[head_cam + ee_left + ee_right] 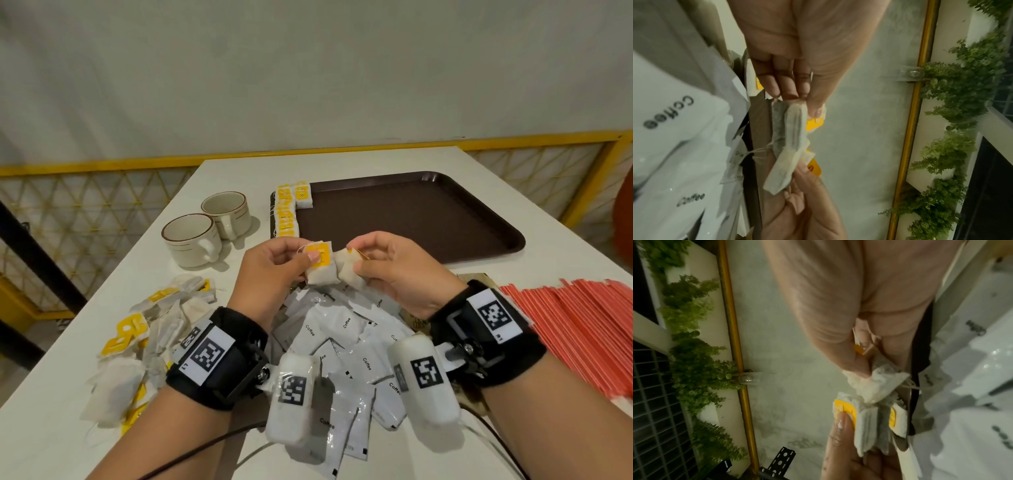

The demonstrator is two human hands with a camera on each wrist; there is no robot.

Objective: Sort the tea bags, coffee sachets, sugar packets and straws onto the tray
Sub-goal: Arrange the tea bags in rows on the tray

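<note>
White table (342,161), left hand (274,263) pinching tea bags (320,262), right hand (387,263) pinching adjoining tea bag (349,270), above coffee sachets (346,329)

White tabletop (342,161) carries: brown tray (445,219) far right, 2 cups (209,236) just left of it, loose tea bags (144,342) near left, coffee sachets (346,346) center, red straws (579,329) right.
</note>
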